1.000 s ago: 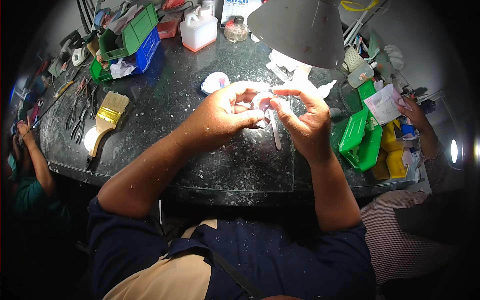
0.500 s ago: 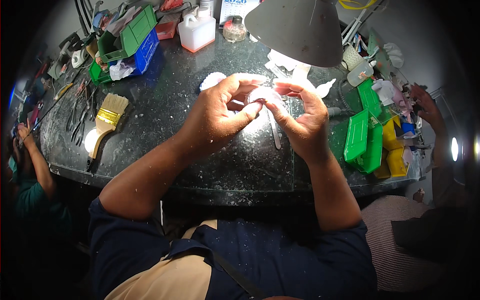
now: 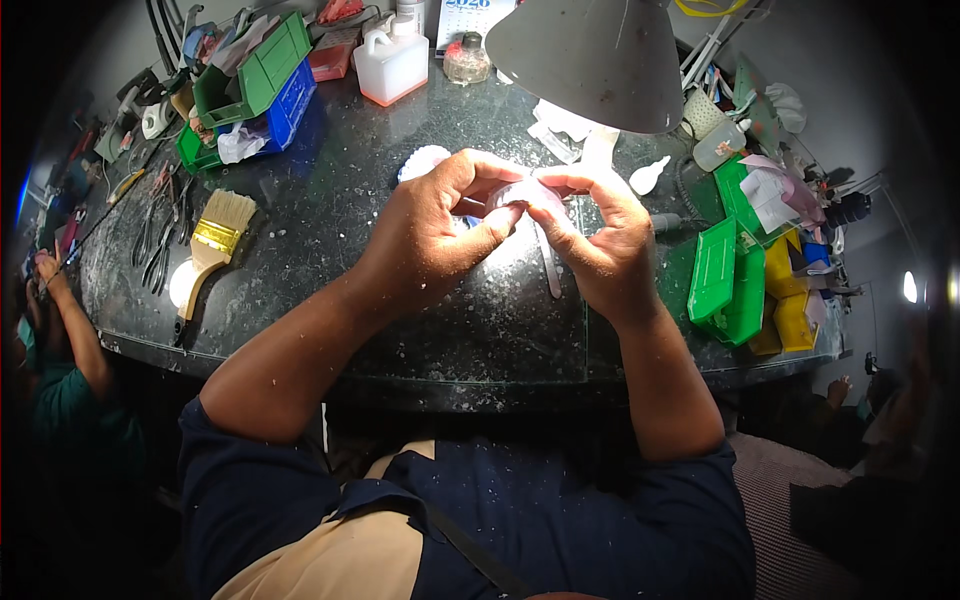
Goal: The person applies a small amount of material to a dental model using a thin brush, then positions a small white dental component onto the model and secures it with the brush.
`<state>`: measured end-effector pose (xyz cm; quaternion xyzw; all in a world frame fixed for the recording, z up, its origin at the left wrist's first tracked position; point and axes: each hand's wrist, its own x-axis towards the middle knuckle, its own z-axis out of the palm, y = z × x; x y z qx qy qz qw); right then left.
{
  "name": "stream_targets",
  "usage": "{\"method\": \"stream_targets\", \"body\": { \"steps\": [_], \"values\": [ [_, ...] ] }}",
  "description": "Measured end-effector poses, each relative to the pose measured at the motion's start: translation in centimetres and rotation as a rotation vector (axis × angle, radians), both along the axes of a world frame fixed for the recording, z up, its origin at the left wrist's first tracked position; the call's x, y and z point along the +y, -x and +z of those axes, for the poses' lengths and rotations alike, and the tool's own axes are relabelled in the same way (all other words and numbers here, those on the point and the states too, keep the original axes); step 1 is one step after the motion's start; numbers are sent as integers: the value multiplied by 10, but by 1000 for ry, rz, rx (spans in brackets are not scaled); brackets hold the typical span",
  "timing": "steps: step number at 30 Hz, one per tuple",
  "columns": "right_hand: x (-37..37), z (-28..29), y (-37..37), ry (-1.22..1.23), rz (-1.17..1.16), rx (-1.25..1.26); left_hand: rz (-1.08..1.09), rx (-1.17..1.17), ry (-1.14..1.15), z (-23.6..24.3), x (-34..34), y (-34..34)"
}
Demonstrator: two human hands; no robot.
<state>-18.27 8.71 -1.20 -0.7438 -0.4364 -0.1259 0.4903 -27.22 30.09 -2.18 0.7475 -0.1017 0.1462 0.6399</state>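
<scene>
Under the lamp, a small pale, rounded piece is held up between my two hands, strongly lit and partly covered by my fingers. My left hand pinches its left side between thumb and fingers. On the other side my right hand grips it the same way, and the two hands' fingertips nearly meet above it. Below the piece a thin pale stick lies on the dark worktop. Just beyond my left hand sits a white scalloped piece, partly hidden.
A grey lamp shade hangs over the far side. At left lie a wide brush and several pliers. A white jug and glass bottle stand behind. Green bins and a white dropper bottle are at right.
My fingertips have drawn closer together over the pale piece. At the far right, another person's hand has left the bins, and pinkish sheets and a clear bottle there have shifted.
</scene>
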Motion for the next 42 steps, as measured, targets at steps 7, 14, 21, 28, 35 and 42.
{"method": "stream_targets", "body": {
  "steps": [7, 14, 21, 28, 35, 42],
  "values": [
    [0, 2, 1, 9, 6, 25, 15, -11, -38, 0, 0, 0],
    [1, -5, -1, 0, 8, 19, -37, 115, 106, 0, -1, 0],
    [0, -8, -3, -61, 25, 75, -171, 167, 383, -14, 11, -12],
    [2, -8, -2, -34, 15, 119, -141, 188, 290, -10, 11, -7],
    [1, -7, -2, -25, 14, 105, -132, 227, 289, -1, 10, -4],
    [-3, -20, -12, -137, -73, 59, -199, 285, 533, -5, 14, -9]
  ]
}}
